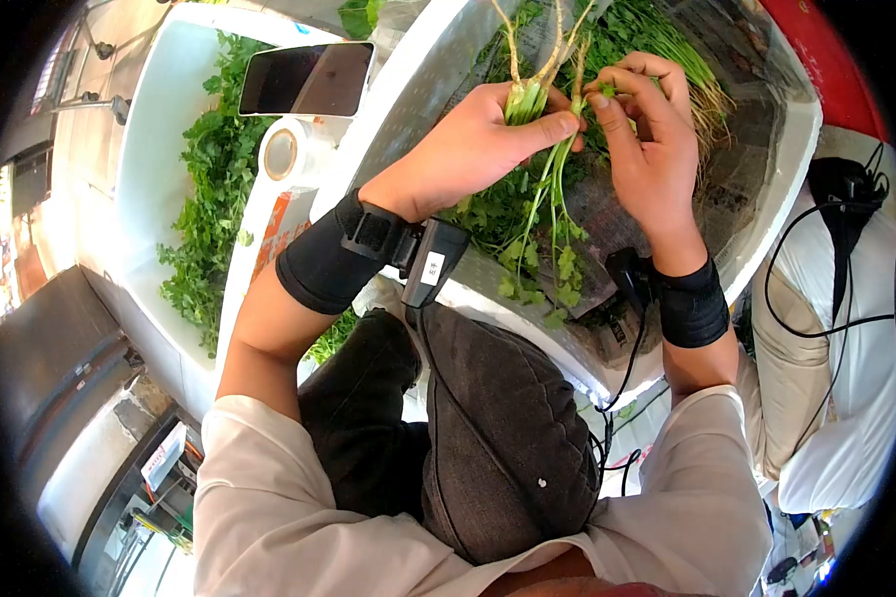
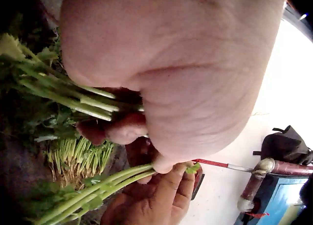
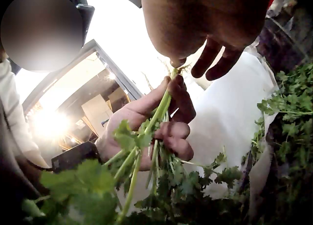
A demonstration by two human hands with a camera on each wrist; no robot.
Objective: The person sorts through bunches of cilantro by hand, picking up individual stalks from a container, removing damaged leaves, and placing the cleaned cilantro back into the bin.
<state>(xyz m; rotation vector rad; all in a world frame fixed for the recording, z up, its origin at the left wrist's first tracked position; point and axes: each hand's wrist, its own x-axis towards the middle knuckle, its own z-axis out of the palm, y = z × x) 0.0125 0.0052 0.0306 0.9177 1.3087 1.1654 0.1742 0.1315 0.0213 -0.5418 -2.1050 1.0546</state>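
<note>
Roots up and leaves down, a bunch of leafy green stems (image 1: 528, 101) is gripped by my left hand (image 1: 468, 149). The thumb also pins a separate thin stalk (image 1: 560, 164) that hangs over the box. My right hand (image 1: 657, 149) is close beside it, thumb and fingertips pinching a small green leaf (image 1: 607, 91). That leaf (image 2: 193, 168) also shows at the fingertips in the left wrist view. In the right wrist view, my right hand (image 3: 205, 29) is at the root end of a stem (image 3: 159, 110), and my left hand (image 3: 132, 120) holds the stems lower down.
Under my hands is a white foam box (image 1: 796, 164) lined with newspaper, holding rooted greens (image 1: 682, 60). Another white box (image 1: 144, 189) with greens stands left. A phone (image 1: 309, 80) and a white roll (image 1: 282, 153) lie between them. Black cables (image 1: 607, 443) hang below my right wrist.
</note>
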